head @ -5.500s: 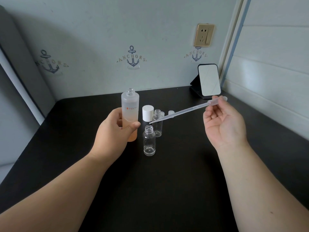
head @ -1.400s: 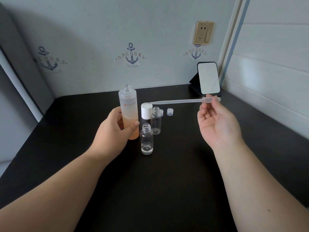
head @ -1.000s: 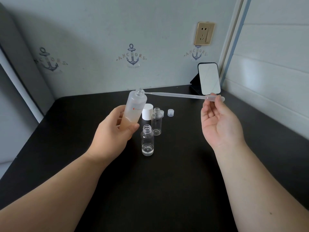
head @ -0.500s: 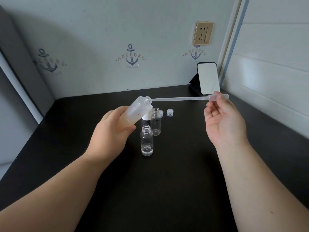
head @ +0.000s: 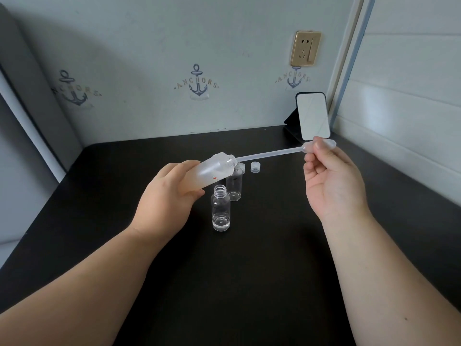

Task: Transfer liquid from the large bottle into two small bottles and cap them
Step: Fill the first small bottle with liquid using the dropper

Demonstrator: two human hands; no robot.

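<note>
so the left hand (head: 166,196) now grips the large bottle (head: 209,172) tipped way over above the counter (head: 249,270), and the pipette (head: 272,154) pinched in the right hand (head: 331,181) has slid into its neck, ready to draw liquid.

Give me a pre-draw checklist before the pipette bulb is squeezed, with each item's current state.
1. Large bottle gripped by left hand: ok.
2. Pipette tip inside the bottle's neck: ok.
3. Right hand pinching the pipette bulb: ok.
4. Tip reaching the liquid: cannot tell.
5. Near small bottle upright and uncapped: ok.
6. Far small bottle open: cannot tell, its neck is hidden behind the large bottle.
</note>
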